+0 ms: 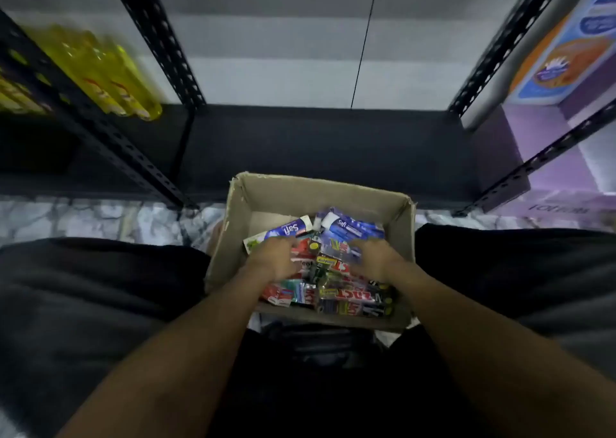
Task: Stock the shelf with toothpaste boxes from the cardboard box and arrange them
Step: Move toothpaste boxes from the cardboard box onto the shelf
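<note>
Down in the cardboard box, just before the dark shelf, the left hand and right hand lie on heaped toothpaste boxes; blur hides whether their fingers grip.

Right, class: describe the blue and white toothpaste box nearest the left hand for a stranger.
Find the open brown cardboard box in front of the black metal shelf. At its heap's far edge, beyond the left hand, lies the blue and white toothpaste box; unlike its blue neighbour, its lettering reads upside down.
</note>
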Action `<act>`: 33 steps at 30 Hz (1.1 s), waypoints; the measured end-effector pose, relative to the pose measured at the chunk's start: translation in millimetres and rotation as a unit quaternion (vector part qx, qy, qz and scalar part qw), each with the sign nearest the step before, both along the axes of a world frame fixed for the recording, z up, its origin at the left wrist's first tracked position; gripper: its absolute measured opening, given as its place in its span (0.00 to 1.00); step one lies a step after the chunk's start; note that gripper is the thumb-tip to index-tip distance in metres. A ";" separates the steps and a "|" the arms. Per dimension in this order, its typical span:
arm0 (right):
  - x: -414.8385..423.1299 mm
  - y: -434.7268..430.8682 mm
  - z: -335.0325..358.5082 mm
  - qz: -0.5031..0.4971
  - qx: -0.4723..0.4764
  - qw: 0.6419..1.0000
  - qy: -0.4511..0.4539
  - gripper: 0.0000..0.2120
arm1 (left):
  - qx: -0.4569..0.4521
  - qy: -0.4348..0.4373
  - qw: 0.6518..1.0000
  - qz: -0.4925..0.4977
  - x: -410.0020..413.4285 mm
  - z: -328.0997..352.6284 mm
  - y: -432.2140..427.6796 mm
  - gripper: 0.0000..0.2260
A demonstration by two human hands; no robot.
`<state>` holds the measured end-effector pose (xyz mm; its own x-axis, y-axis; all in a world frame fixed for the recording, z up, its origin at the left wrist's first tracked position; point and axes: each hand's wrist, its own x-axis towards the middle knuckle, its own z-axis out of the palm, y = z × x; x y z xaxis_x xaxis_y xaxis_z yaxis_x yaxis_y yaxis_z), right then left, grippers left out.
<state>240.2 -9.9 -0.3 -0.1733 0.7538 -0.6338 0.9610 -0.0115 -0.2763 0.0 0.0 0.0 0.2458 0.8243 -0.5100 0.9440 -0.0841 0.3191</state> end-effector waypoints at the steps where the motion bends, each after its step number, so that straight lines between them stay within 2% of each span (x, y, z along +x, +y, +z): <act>1: -0.1 -0.7 -6.7 0.013 -0.015 1.000 -0.009 0.32 | -0.020 0.010 1.000 0.004 -0.3 -6.4 0.4 0.23; 6: 1.1 -18.9 -45.4 -0.023 -0.024 0.999 -0.013 0.36 | -0.060 0.012 0.998 0.028 -3.7 -40.7 0.1 0.22; 10: -4.5 -17.5 -58.0 -0.074 0.022 0.996 -0.037 0.26 | -0.075 -0.003 0.997 0.032 2.4 -55.6 3.8 0.22; 13: -1.8 -12.9 -68.8 -0.081 0.036 0.996 -0.033 0.23 | -0.068 -0.014 0.997 0.028 10.1 -60.3 4.3 0.22; 22: 22.3 -3.2 -77.5 -0.065 0.048 0.997 -0.007 0.23 | -0.137 -0.002 0.991 0.007 18.7 -69.8 5.1 0.21; 26: 26.2 -7.9 -78.4 -0.065 0.051 0.997 -0.001 0.27 | -0.178 0.006 0.984 -0.001 22.3 -72.0 -1.7 0.21; 29: 28.2 -8.6 -77.9 -0.060 0.054 0.997 0.002 0.28 | -0.172 0.027 0.985 0.002 24.7 -70.7 -6.7 0.25; 33: 28.3 -7.8 -75.5 -0.056 0.048 0.997 0.004 0.27 | -0.164 0.094 0.981 0.032 21.2 -70.4 -16.2 0.36</act>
